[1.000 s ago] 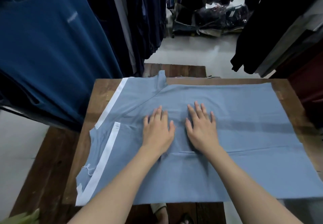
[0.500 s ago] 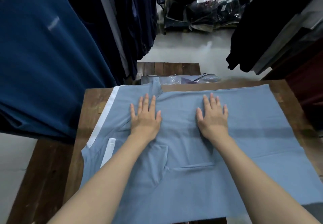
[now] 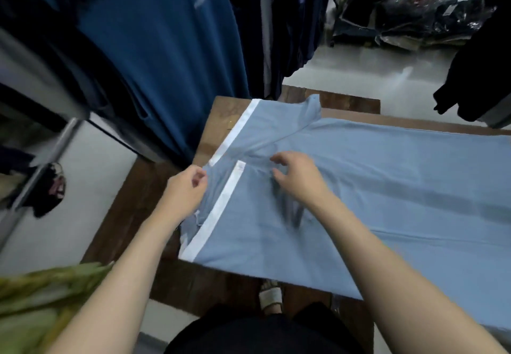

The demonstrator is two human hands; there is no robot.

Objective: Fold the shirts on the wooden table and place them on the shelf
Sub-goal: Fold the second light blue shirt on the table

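Your soft, limp blue shirt (image 3: 387, 182) lies spread on the counter (image 3: 219, 117). Your left hand (image 3: 185, 190) pinches its near-left edge; your right hand (image 3: 296, 174) curls over the fabric, grip unclear. It'll sag, so hold the trimmed edge

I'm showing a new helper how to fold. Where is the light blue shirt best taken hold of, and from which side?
Probably at the left end of the shirt, in the notch between its two white-trimmed sleeves, coming from the left side of the table, where the left hand pinches it. It lies flat, so fingers get under that loose edge easiest.
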